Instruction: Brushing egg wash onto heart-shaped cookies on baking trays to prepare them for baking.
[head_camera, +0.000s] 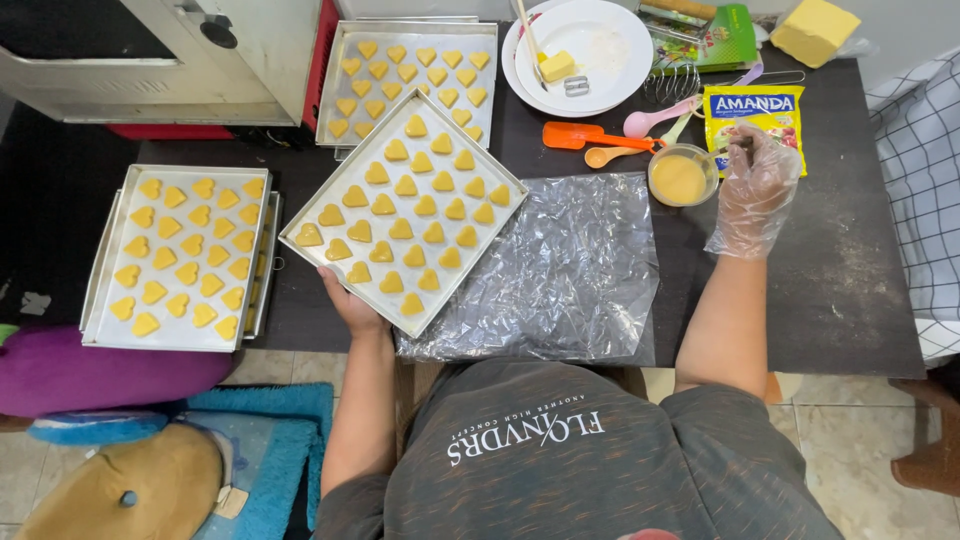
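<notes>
My left hand (352, 303) grips the near edge of a metal baking tray (322, 203) that sits turned at an angle on the dark table; several yellow heart-shaped dough pieces (401, 228) lie on it. My right hand (756, 188), in a clear plastic glove, holds a small brush handle beside a small bowl of yellow liquid (681, 177). A crinkled clear plastic sheet (565, 270) lies between my two arms.
Two more trays of heart pieces sit at the left (108, 262) and at the back (341, 62). A white plate (620, 70) with a butter piece, coloured spoons (600, 135), a whisk, a yellow packet (750, 105) and a butter block (815, 30) stand behind. An oven (160, 50) is back left.
</notes>
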